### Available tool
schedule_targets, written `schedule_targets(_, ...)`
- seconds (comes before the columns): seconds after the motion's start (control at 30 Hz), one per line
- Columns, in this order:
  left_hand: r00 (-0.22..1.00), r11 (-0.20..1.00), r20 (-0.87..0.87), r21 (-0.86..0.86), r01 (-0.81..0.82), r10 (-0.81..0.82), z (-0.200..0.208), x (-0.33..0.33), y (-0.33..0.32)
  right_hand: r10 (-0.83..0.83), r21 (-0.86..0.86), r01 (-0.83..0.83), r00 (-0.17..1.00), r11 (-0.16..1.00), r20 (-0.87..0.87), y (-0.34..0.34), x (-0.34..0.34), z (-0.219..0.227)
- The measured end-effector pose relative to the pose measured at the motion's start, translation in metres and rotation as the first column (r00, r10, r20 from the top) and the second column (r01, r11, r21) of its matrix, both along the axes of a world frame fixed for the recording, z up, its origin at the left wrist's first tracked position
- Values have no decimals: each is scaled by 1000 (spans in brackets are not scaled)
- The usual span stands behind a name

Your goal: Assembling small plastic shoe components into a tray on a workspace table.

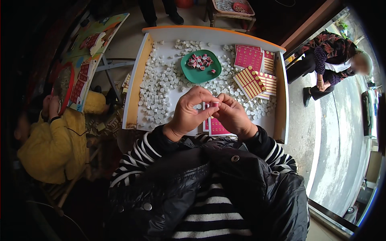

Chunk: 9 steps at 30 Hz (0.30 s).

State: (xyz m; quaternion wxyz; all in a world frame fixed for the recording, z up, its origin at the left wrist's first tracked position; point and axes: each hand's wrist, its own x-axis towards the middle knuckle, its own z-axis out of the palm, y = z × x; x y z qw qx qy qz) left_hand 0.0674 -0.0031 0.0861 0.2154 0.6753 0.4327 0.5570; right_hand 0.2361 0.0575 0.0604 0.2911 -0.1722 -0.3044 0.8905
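Between the fingertips of both my hands is a small round white cap with a pink band (215,104). My left hand (191,109) pinches it from the left with thumb and forefinger, and my right hand (236,115) closes on it from the right. Under my hands lie pink sticker sheets (218,128), partly covered by the fingers. Beyond them, a green plate (190,76) carries several pink-banded caps (200,61). Loose white caps (157,86) are spread around the plate.
A white, orange-edged tray table (209,30) surrounds the work. More sticker sheets (248,57) overlap at its far right, some with cream strips (250,82). A person in yellow (52,144) works at left with a red-rimmed tray (70,89). Another person (321,68) sits at right by the road.
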Motion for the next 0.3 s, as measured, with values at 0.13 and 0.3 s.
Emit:
schedule_targets(0.13, 934, 979, 357, -188, 76, -4, -16, 3, 0, -80, 177, 73, 996, 981, 33, 3, 4, 0)
schedule_targets(0.3, 935, 984, -320, -37, -175, 154, -15, -10, 3, -255, 618, 68, 942, 783, 219, 0, 7, 6)
